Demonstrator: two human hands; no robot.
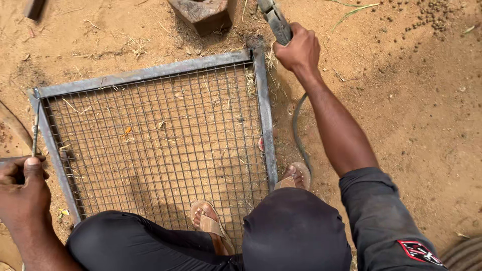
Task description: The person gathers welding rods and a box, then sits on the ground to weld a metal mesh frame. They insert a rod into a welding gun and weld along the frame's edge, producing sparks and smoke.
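labels: one | where: sleeve patch (pixel 419 251), lower right | shape: angular | colours: red, white

Single head-worn view, aimed steeply down from above the crouched person, sandy ground (pixel 401 125) seen at close range, knees at the lower edge, both arms framed at either side

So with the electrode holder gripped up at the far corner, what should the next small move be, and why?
Probably lower the right hand so the electrode holder reaches the far right corner of the metal frame. It hovers just above that corner, the ground there looks scorched, and the left hand holds a thin rod at the frame's left edge.
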